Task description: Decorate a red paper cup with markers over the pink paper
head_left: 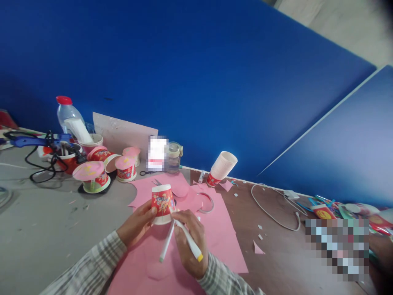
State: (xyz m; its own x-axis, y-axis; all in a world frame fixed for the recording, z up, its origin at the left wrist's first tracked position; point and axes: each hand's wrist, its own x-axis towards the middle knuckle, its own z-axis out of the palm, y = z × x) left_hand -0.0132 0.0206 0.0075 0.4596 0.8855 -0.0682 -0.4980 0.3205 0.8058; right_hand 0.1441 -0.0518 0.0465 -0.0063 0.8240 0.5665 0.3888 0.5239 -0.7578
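My left hand point(141, 221) is closed around the side of a red printed paper cup point(162, 201), held upside down over the pink paper point(219, 229). In my right hand point(192, 241) is a white marker point(190, 238) with a yellow end, gripped like a pen, its tip end close to the cup's lower side. A second white marker point(167, 241) with a green end slants down beside my right fingers; whether they hold it or it rests on the paper, I cannot tell. Beneath the hands lies a cut pink paper circle point(159, 270).
Cups with pink paper tops point(89, 171) stand at left beside a glue gun point(37, 140) and a bottle point(69, 114). Behind are a lidded jar point(174, 157), scissors point(147, 173), a tape roll point(211, 203) and stacked cups point(223, 164). A white cable point(273, 221) lies right.
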